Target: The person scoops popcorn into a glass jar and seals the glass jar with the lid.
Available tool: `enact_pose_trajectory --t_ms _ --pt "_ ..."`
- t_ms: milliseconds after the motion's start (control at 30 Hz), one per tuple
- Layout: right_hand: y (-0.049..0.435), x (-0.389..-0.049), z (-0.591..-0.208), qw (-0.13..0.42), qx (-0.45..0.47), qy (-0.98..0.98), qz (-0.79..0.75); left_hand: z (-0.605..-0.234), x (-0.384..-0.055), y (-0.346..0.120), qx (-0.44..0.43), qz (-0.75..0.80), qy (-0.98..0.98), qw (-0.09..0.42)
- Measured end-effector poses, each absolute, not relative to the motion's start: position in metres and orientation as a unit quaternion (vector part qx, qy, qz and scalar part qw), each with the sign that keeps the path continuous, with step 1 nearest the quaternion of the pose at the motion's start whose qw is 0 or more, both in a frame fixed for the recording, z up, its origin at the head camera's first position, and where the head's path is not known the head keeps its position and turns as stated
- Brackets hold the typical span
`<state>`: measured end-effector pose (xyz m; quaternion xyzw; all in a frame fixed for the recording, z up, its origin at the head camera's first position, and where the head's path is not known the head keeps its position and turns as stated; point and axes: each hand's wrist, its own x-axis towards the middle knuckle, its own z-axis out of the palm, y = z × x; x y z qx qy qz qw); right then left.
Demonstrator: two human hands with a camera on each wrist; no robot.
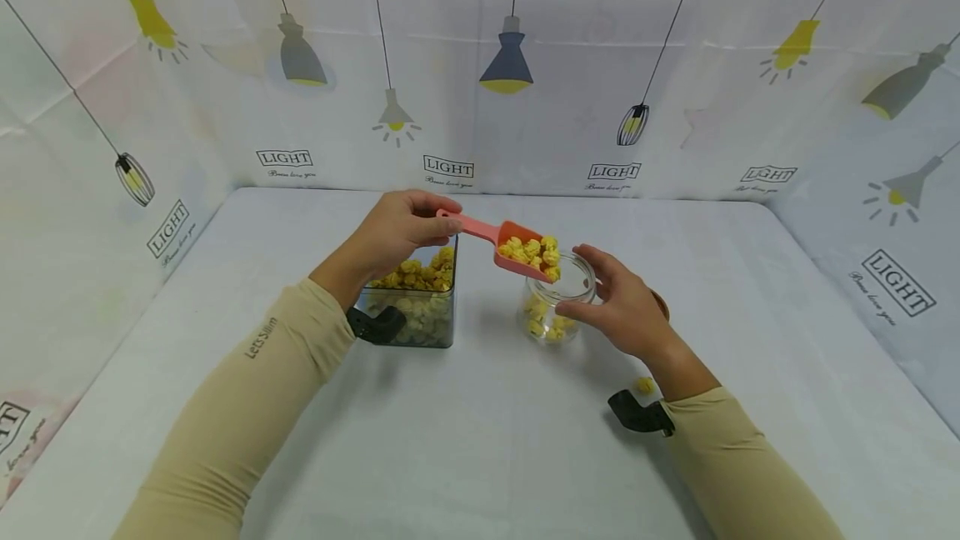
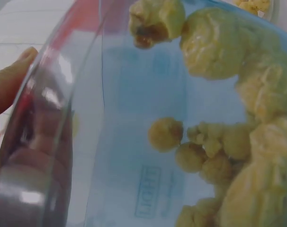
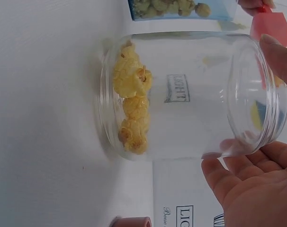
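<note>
My left hand [image 1: 408, 232] grips the handle of a pink scoop [image 1: 480, 228] holding yellow popcorn [image 1: 531, 252]. The scoop's front edge overlaps the mouth of a clear glass jar [image 1: 581, 277] in the head view. Thumb and fingers of my right hand [image 1: 622, 307] hold that jar by its rim. In the right wrist view the jar stands upright on the table, with a little popcorn [image 3: 133, 101] at its bottom. Beneath my left hand is a clear rectangular container [image 1: 420, 332] of popcorn, which fills much of the left wrist view.
A loose popcorn piece [image 1: 645, 385] lies on the white table [image 1: 480, 440] by my right wrist. Partly hidden behind my right hand is a brown rounded edge [image 1: 661, 304]. Patterned cloth walls [image 1: 555, 140] border the table at the back and sides.
</note>
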<state>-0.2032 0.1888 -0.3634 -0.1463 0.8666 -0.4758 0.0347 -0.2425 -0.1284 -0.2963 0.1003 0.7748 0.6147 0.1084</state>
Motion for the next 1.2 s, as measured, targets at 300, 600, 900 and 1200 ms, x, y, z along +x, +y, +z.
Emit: enact_pose_trajectory --t_ms 300,600,900,1200 --pt "0.190 -0.203 -0.364 0.038 -0.145 0.867 -0.475 -0.293 -0.243 -0.123 0.112 0.593 0.790 0.106" --pt "0.189 -0.203 -0.365 0.042 -0.133 0.875 -0.463 -0.285 -0.241 -0.116 0.115 0.565 0.811 0.099" --pt "0.189 -0.203 -0.366 0.043 -0.133 0.875 -0.464 -0.280 -0.242 -0.110 0.109 0.557 0.818 0.095" --pt "0.191 -0.203 -0.366 0.048 -0.129 0.874 -0.467 -0.274 -0.243 -0.104 0.128 0.561 0.812 0.096"
